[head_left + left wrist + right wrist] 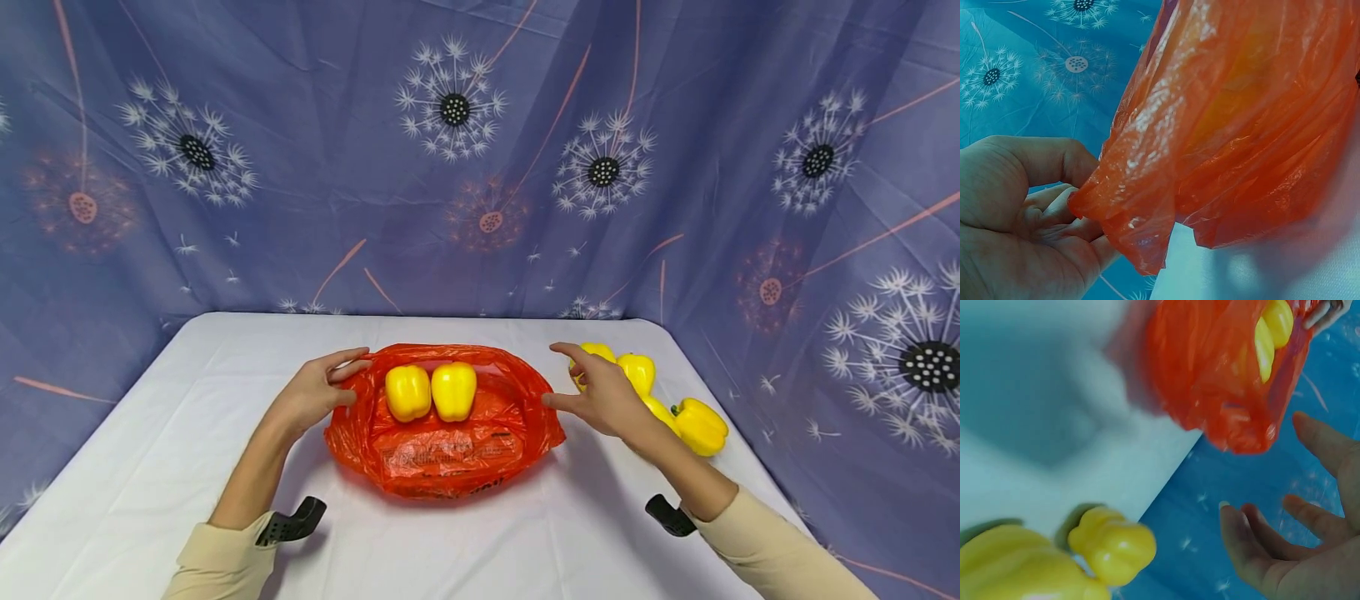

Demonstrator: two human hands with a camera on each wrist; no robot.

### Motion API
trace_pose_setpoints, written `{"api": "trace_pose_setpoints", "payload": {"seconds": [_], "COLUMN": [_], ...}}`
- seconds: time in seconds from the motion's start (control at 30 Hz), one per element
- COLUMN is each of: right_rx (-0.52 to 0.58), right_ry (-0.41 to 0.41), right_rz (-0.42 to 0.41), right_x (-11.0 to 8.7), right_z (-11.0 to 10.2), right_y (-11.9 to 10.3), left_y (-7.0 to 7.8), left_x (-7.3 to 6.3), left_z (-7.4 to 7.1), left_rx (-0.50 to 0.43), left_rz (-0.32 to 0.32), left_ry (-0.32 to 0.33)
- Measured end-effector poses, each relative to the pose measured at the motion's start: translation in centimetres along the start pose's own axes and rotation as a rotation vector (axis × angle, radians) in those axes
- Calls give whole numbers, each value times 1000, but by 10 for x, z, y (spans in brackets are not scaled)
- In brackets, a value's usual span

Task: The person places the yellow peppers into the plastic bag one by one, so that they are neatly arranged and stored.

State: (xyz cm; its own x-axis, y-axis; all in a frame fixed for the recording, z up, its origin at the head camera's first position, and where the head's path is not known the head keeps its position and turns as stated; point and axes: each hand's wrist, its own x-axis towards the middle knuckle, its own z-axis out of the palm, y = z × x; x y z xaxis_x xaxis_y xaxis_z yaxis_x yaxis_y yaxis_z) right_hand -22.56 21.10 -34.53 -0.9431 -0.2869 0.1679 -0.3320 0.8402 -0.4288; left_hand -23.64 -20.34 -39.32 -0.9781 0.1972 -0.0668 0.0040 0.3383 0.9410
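Note:
A red plastic bag (450,454) lies on the white table with its mouth spread wide. Two yellow bell peppers (431,392) sit side by side in it. My left hand (311,393) holds the bag's left edge, and the left wrist view shows the red plastic (1138,187) running in among bent fingers. Just off the bag's right side is my right hand (600,393), fingers spread and holding nothing. In the right wrist view, a gap shows between these fingers and the bag (1210,381).
Several more yellow bell peppers (701,427) lie at the table's right side, partly behind my right hand and forearm. A blue curtain with dandelion prints (315,167) hangs around the back and sides of the white table (187,400).

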Motion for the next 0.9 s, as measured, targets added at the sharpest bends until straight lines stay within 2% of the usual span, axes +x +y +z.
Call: {"api": "trace_pose_setpoints", "payload": {"seconds": [0.27, 0.43, 0.63, 0.9], "right_rx": [-43, -96, -130, -104], "right_ry": [-70, -92, -81, -46], "right_rz": [86, 101, 75, 93], "right_x": [-14, -22, -34, -48], "right_z": [-21, -28, -25, -24], "right_y": [31, 47, 66, 85], "left_y": [-2, -2, -1, -2], "left_x": [1, 1, 1, 2], "left_z": [1, 0, 0, -1], "left_rx": [-10, -15, -4, -1], "left_rz": [-1, 1, -2, -1], "left_ry": [-3, -2, 0, 3]}}
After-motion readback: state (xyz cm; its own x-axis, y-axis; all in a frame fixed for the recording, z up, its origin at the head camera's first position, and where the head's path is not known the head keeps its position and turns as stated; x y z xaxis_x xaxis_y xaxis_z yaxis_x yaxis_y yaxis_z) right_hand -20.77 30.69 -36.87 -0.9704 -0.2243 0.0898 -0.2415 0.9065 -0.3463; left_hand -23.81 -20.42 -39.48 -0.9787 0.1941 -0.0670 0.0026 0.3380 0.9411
